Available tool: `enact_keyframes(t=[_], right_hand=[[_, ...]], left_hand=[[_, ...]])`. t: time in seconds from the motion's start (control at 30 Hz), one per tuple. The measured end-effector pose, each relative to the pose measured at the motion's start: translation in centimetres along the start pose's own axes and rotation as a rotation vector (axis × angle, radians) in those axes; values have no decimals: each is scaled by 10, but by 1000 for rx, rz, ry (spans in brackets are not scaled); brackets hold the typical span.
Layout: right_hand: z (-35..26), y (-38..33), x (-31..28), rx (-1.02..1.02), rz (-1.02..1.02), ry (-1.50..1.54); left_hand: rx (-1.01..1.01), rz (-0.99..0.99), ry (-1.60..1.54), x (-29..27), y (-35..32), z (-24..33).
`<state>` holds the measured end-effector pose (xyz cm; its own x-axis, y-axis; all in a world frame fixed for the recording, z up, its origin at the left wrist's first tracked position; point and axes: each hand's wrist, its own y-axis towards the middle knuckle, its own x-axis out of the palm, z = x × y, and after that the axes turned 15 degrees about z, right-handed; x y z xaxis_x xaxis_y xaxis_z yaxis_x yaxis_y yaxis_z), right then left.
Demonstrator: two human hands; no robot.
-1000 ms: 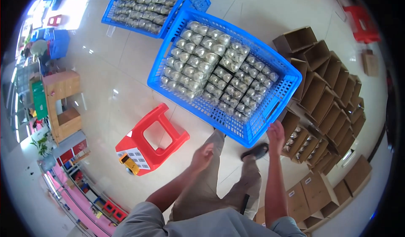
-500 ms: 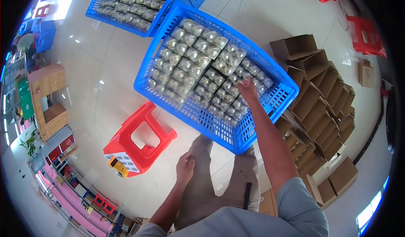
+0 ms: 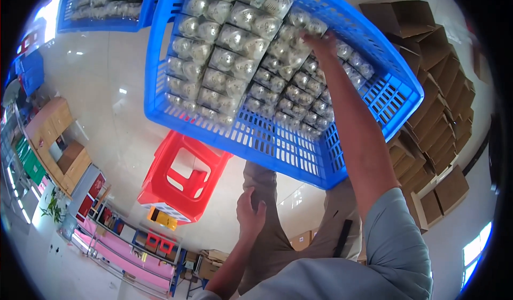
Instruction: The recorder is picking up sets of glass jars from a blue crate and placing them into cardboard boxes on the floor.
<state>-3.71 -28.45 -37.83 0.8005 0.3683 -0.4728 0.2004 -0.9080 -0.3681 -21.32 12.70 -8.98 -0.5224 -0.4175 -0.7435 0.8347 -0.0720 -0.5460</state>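
Observation:
A big blue plastic crate point(image 3: 278, 147) in front of me is packed with several rows of clear bags holding silvery round parts point(image 3: 230, 65). My right hand point(image 3: 319, 44) reaches deep into the crate and rests on the bags near its far right side; whether its fingers grip a bag I cannot tell. My left hand point(image 3: 250, 213) lies on my left knee, fingers loosely apart, holding nothing.
A red plastic stool point(image 3: 179, 180) stands left of my legs. A second blue crate point(image 3: 107, 11) of the same bags sits at the upper left. Stacks of open brown cardboard boxes point(image 3: 433, 113) line the right side. Shelves and desks run along the left edge.
I have leaned closer to the crate, so it fills more of the view. My right hand has gone from the crate's near edge deeper in among the bags. My left hand stays at my knee.

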Motion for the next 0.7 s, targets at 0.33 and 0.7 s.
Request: enact_keyframes(t=[0.33,0.7], right_hand=[[-24,-140,-108,11,-64,-184],[2,-194,-134,-282,-416,-338]], left_hand=[[20,75,-196,-12,18,-8],[-167,-12,-775,103,184,121]])
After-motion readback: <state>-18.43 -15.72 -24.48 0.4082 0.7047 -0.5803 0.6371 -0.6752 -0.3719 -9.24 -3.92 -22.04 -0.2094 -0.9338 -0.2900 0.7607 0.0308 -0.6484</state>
